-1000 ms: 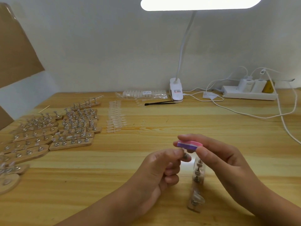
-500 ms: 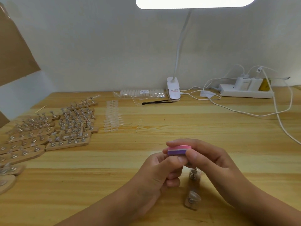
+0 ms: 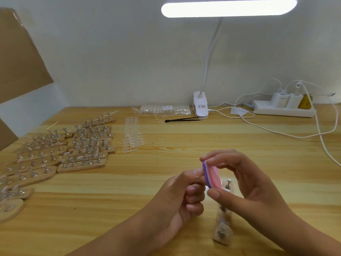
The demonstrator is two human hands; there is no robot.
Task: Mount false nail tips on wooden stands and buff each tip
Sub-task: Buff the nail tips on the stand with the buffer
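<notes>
False nail tip being buffed is hidden from view, apparently pinched in the curled fingertips of the left hand (image 3: 181,198). It sits just behind the pink and purple buffer block (image 3: 212,177), which the right hand (image 3: 247,183) grips between thumb and fingers above a wooden stand (image 3: 222,231) on the tabletop (image 3: 184,130). Such a tip is probably feather-light, thin, springy and slick, best held by its peg or side edges under gentle pressure. Loose tips (image 3: 132,138) and filled stands (image 3: 81,150) lie well apart to the left.

Buffer (image 3: 212,177) tipped — from flat to edgewise.
</notes>
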